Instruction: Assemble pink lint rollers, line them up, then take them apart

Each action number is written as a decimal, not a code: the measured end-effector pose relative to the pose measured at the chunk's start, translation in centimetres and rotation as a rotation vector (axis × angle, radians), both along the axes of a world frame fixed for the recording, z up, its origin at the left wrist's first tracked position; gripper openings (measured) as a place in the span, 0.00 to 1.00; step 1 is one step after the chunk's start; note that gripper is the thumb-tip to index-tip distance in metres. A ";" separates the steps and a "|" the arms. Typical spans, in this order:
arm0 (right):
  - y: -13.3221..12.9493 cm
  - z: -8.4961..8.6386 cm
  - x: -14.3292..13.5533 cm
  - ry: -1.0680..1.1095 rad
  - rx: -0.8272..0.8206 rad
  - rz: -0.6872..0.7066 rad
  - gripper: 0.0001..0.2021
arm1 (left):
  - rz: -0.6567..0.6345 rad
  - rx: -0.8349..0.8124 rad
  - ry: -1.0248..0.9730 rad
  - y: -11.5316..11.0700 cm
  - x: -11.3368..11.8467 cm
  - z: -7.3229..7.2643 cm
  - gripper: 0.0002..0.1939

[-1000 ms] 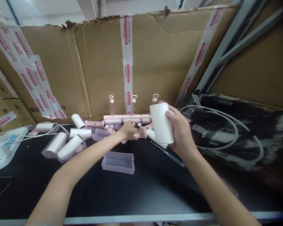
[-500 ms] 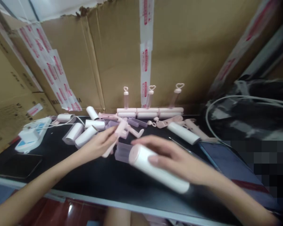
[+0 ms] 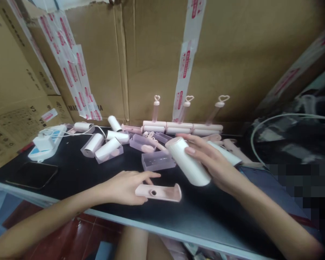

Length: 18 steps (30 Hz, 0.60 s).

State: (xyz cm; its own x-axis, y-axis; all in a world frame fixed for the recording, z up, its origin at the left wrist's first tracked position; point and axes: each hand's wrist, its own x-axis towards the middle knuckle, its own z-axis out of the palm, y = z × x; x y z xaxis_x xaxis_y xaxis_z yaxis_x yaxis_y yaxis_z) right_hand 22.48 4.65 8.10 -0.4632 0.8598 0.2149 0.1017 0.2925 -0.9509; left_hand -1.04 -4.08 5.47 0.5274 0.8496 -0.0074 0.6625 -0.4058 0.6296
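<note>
Near the table's front edge, my left hand [image 3: 124,187] grips one end of a pale pink plastic holder [image 3: 166,193], a trough-like piece with a dark hole and a raised rounded end. My right hand [image 3: 212,159] is wrapped around a white cylinder [image 3: 188,162], tilted with its pinkish end up and to the left. The two pieces are apart. Just behind them lies an open translucent purple box [image 3: 158,161]. Another purple box [image 3: 142,143] with pink parts sits farther back, and the right hand's cylinder partly hides the pink pieces there.
Several white cylinders [image 3: 108,148] lie at the left beside a white power strip [image 3: 47,144] and a dark phone [image 3: 32,175]. Three assembled pink-and-white units [image 3: 180,128] with upright heart-topped tubes line the cardboard wall [image 3: 151,54]. A white cable [image 3: 256,141] loops at the right.
My left hand has come toward the front edge, bringing the pink holder out of the pile. My right hand has lifted slightly away with the white cylinder, now tilted more steeply. The view has shifted left.
</note>
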 end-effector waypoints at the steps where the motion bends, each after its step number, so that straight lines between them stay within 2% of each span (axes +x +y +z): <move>1: -0.3 0.4 0.1 0.047 0.006 -0.017 0.23 | -0.015 -0.025 -0.082 0.8 0.5 -0.5 0.32; 3: -0.8 0.4 -0.1 0.074 0.020 0.021 0.20 | 0.006 -0.073 -0.266 2.4 1.2 -1.5 0.30; 5: -1.2 -0.2 -0.6 0.041 0.021 0.117 0.18 | 0.057 -0.120 -0.489 3.6 1.6 -2.5 0.33; 7: -1.2 -0.9 -1.1 0.020 0.000 0.177 0.19 | 0.100 -0.193 -0.738 4.2 1.6 -3.2 0.35; 9: -1.2 -1.5 -1.5 0.063 -0.024 0.163 0.21 | 0.135 -0.280 -0.935 4.4 1.3 -3.4 0.33; 13: -1.1 -2.3 -1.9 0.214 -0.039 0.080 0.19 | 0.167 -0.409 -1.104 3.9 0.7 -2.9 0.24; 18: -1.4 -4.1 -2.8 0.232 -0.013 0.012 0.17 | 0.214 -0.472 -1.179 3.7 0.6 -2.7 0.22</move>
